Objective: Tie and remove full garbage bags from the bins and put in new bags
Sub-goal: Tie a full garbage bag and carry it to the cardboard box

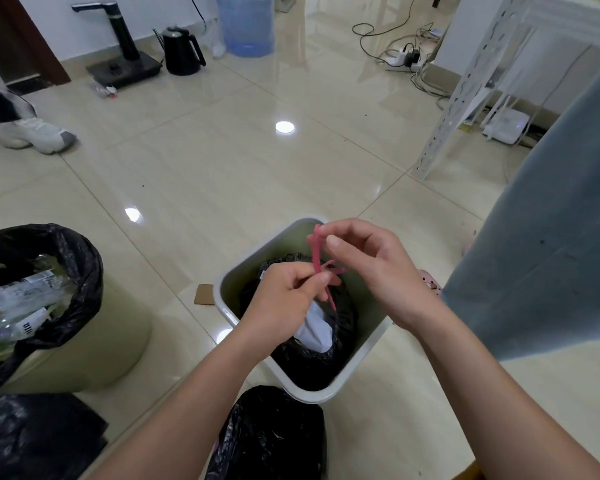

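Now tying the red string (321,268) on the black bag (312,355) inside the square bin (229,289). Left hand (284,296) pinching one end, right hand (368,265) pinching the other. Next, probably: pull tight, lift bag out.

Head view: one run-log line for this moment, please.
step: tying | left hand: pinches red drawstring | right hand: pinches it | black bag: in square bin

Both forearms reach forward; left hand (284,292) and right hand (368,261) close together, fingers curled (pinching).
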`<state>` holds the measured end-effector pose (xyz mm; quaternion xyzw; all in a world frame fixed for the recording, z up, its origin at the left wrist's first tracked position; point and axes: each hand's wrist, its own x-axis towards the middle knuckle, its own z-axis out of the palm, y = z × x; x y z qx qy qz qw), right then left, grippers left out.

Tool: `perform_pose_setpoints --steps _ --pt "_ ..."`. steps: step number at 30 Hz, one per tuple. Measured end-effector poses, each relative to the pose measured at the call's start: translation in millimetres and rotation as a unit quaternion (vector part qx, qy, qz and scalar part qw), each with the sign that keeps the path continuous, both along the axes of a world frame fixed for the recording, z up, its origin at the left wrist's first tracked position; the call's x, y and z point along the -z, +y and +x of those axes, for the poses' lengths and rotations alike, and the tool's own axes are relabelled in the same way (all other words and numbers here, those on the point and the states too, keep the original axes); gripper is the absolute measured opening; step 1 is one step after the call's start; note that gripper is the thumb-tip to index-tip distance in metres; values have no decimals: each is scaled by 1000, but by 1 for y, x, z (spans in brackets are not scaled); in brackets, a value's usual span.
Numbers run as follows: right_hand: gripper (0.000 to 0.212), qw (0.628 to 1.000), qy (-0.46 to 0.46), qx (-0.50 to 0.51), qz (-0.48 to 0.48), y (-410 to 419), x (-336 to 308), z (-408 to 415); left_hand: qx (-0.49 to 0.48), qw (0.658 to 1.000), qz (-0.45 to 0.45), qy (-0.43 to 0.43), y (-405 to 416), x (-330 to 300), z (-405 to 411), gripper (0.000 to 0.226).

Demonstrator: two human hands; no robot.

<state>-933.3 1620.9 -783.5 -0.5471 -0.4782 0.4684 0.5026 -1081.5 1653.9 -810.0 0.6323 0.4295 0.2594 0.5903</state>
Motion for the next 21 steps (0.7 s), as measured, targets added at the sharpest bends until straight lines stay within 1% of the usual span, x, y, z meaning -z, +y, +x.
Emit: perform_pose_setpoints --steps 1,2,3,4,5,7,8,10,13,15,16,18,20,21 --pt "11 998 -45 38 -3 2 3 1 -10 1000 -6 -1 1 0 -2 30" --pt "10 994 -85 66 -17 4 6 2 -18 1000 -14 -4 3 0 -3 27" --pt "13 991 -108 74 -41 5 9 5 -23 999 -22 -7 4 1 -4 25" --pt "16 991 -98 62 -71 5 12 7 -24 999 -27 -10 5 1 -5 25" --pt "19 992 -63 42 -98 4 14 8 -23 999 -30 -10 5 1 -6 25" --pt "14 992 11 18 -123 2 18 6 -22 999 -32 -16 5 2 -8 27" --pt "10 992 24 18 -120 2 20 5 -23 999 -31 -18 5 1 -9 28" --pt "9 993 17 45 -109 3 21 5 -29 999 -32 -31 7 -1 -11 27" --pt "7 987 -9 134 -90 6 19 13 -48 997 -30 -60 10 -4 -14 29" --pt "10 982 -5 178 -67 6 16 17 -56 995 -34 -75 10 -5 -14 29" --pt "12 982 8 183 -56 6 14 17 -61 994 -41 -79 10 -5 -14 26" --pt "11 987 63 144 -42 4 12 17 -84 990 -67 -91 11 -5 -15 19" --pt "6 990 122 50 -51 2 10 20 -105 984 -101 -103 15 -5 -19 13" --pt "4 988 135 -2 -67 0 8 23 -108 982 -113 -102 17 -5 -21 10"
